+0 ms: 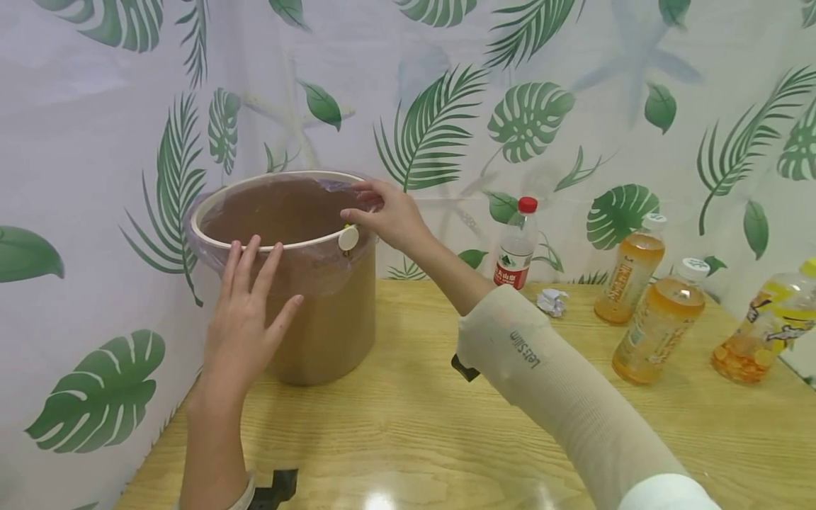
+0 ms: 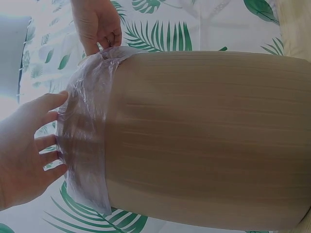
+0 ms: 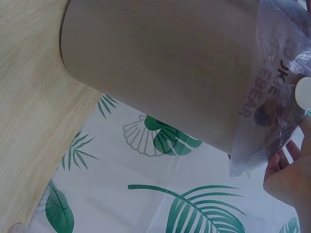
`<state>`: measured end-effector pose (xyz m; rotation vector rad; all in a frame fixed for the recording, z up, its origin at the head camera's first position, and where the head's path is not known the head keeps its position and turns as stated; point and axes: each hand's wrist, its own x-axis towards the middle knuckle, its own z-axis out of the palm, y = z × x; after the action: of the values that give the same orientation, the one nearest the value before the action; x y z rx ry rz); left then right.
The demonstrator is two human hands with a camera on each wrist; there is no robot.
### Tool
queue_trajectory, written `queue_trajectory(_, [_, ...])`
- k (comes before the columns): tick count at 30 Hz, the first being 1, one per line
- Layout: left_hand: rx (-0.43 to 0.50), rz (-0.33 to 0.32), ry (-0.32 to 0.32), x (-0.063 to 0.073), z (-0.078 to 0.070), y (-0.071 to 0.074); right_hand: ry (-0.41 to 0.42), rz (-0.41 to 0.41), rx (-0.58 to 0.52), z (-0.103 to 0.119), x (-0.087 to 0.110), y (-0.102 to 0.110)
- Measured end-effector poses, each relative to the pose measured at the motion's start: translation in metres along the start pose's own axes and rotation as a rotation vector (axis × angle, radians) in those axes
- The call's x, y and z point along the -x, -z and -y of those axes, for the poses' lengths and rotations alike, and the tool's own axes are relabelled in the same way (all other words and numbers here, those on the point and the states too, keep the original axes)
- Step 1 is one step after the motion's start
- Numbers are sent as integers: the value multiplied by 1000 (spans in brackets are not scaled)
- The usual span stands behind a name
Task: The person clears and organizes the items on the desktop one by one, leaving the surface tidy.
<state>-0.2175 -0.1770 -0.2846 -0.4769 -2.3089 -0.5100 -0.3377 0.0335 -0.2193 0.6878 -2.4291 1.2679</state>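
A brown trash bin [image 1: 325, 319] stands at the left of the table with a translucent purple trash bag [image 2: 87, 131] folded down over its top. Around the bin's mouth runs a cream ring [image 1: 306, 244] with a round tab [image 1: 347, 239]. My left hand [image 1: 245, 329] rests its straight, spread fingertips against the front of the rim, over the bag. At the rim's right side, my right hand [image 1: 389, 212] grips the bag's edge with bent fingers, its thumb over the opening. Dark printed letters show on the bag in the right wrist view.
To the right stand a red-capped bottle [image 1: 513, 248], two orange drink bottles [image 1: 627, 273] with white caps and a yellow-capped bottle [image 1: 765, 326]. Crumpled white paper [image 1: 552, 302] lies by the red-capped one. A leaf-patterned sheet [image 1: 440, 42] hangs close behind the bin.
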Motion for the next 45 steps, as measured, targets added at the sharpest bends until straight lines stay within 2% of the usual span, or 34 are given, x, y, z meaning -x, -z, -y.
queue_trajectory(9, [4,4,1,0,0,1,-12,16,-42,4,3,6])
queue_trajectory(13, [4,5,4,0,0,2,-8,-16,-75,6,8,17])
queue_trajectory(19, [13,0,1,0,-1,3,-8,-54,-60,-3,23,40])
queue_trajectory(25, [12,6,0,-1,-1,3,-45,-84,-57,-29,42,67])
queue_trajectory(36, [2,13,5,0,-1,2,-181,-163,14,-78,79,120])
queue_trajectory(45, [-4,13,5,0,0,1,-265,-246,91,-124,103,147])
